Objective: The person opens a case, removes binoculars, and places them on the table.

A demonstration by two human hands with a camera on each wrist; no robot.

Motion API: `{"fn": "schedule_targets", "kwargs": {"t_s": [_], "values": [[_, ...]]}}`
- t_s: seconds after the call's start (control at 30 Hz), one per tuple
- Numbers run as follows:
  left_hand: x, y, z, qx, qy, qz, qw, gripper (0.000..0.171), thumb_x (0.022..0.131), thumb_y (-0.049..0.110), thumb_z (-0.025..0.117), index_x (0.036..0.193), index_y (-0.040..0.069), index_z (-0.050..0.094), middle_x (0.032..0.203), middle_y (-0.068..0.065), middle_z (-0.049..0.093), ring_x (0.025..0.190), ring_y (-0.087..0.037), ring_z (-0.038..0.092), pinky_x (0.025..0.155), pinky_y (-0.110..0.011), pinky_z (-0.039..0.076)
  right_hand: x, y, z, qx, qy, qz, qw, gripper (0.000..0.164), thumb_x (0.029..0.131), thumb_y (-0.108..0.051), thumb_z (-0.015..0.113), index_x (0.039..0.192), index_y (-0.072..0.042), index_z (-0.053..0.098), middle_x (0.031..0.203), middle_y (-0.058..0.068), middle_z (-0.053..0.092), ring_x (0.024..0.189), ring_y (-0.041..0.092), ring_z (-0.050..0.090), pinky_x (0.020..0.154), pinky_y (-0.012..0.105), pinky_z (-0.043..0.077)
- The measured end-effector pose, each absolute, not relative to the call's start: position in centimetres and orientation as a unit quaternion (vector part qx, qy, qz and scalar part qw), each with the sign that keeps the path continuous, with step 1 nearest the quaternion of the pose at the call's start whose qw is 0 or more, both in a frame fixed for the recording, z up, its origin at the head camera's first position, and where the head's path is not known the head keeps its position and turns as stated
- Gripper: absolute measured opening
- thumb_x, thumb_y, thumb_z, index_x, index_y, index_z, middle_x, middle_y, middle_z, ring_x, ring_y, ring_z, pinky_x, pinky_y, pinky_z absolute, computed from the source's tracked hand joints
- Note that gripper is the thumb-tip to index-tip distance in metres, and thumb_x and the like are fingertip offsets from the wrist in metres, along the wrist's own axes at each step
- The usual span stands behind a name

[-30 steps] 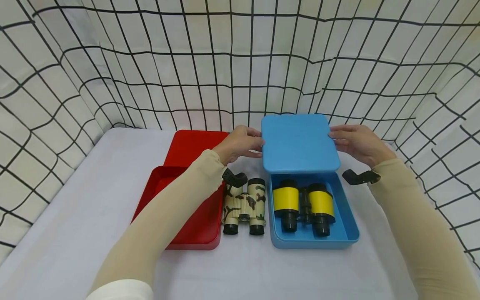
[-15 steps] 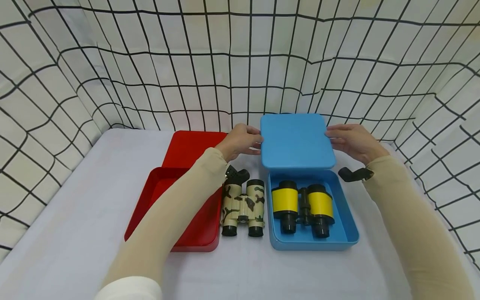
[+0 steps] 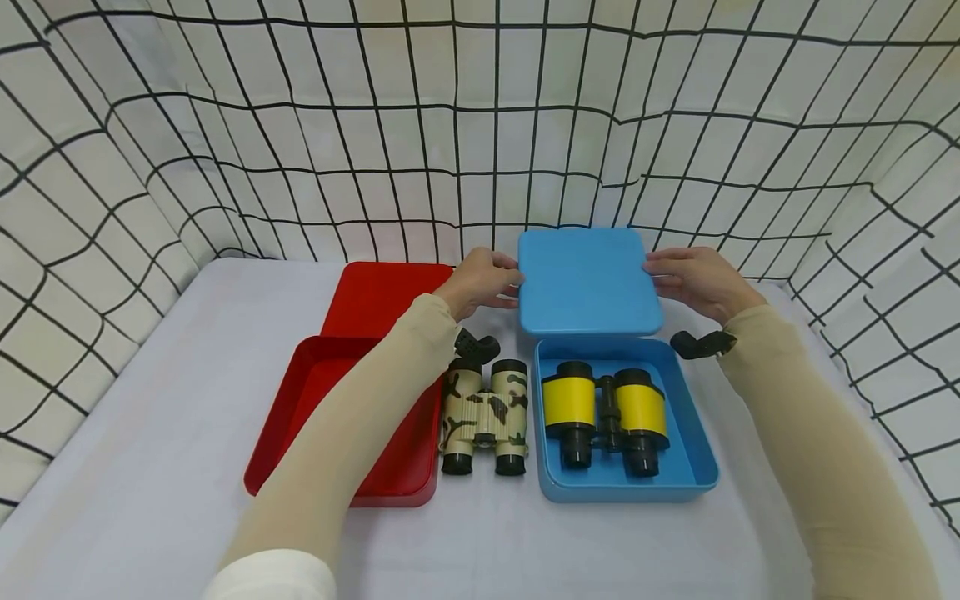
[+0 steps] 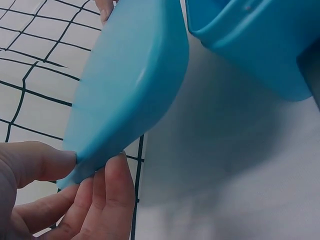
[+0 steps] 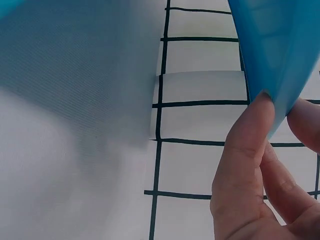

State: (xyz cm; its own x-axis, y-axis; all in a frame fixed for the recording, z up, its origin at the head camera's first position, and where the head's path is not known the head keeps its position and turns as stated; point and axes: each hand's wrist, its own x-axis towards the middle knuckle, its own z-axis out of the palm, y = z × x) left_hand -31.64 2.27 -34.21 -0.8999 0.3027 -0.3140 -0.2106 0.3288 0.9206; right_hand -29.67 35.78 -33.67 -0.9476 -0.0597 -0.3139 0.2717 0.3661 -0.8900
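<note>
A blue lid (image 3: 589, 282) is held between both hands, behind the open blue box (image 3: 697, 467). My left hand (image 3: 483, 283) pinches its left edge; in the left wrist view the thumb is on top and the fingers (image 4: 117, 187) underneath. The right hand (image 3: 697, 279) pinches the opposite edge, and the right wrist view shows the lid's rim (image 5: 272, 65) between thumb and fingers. Yellow and black binoculars (image 3: 570, 402) lie inside the blue box. Camouflage binoculars (image 3: 486, 417) lie on the white cloth between the two boxes, below my left wrist.
An open red box (image 3: 397, 475) stands to the left, partly hidden by my left forearm. Its red lid (image 3: 375, 292) lies behind it. White walls with a black grid (image 3: 480, 125) enclose the cloth-covered table (image 3: 202, 350) at the back and sides.
The blue lid has shifted slightly back and left, away from the box's rear rim, with the right hand following it. The left hand keeps its grip almost in place.
</note>
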Motion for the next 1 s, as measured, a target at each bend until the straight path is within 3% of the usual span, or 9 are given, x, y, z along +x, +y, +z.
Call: {"fn": "schedule_targets", "kwargs": {"t_s": [0.23,0.53,1.0], "values": [[-32.1,2.6,-34.5,0.034,0.793,0.567,0.219,0.046,0.105,0.016,0.06,0.148,0.001,0.05,0.14,-0.018,0.063,0.118,-0.031,0.071,0.095,-0.04,0.061,-30.2,36.0,-34.0,0.065,0.814,-0.555,0.156,0.072,0.103,-0.035,0.064,0.161,-0.006,0.032,0.16,0.013,0.043,0.114,0.005,0.065,0.113,0.036,0.047],[-32.3,2.8,-34.6,0.029,0.802,0.555,0.218,0.047,0.105,0.016,0.06,0.148,0.0,0.05,0.142,-0.019,0.061,0.119,-0.033,0.071,0.096,-0.041,0.06,-30.9,35.9,-34.5,0.071,0.818,-0.546,0.166,0.07,0.103,-0.034,0.065,0.16,-0.008,0.034,0.158,0.014,0.044,0.135,0.025,0.054,0.119,0.041,0.044],[-32.8,3.3,-35.5,0.033,0.809,0.541,0.226,0.047,0.105,0.014,0.058,0.149,-0.001,0.049,0.142,-0.02,0.061,0.12,-0.033,0.07,0.098,-0.041,0.059,-31.2,36.2,-35.6,0.078,0.805,-0.56,0.181,0.069,0.104,-0.028,0.063,0.161,-0.006,0.032,0.162,0.017,0.039,0.141,0.03,0.05,0.12,0.042,0.042]]}}
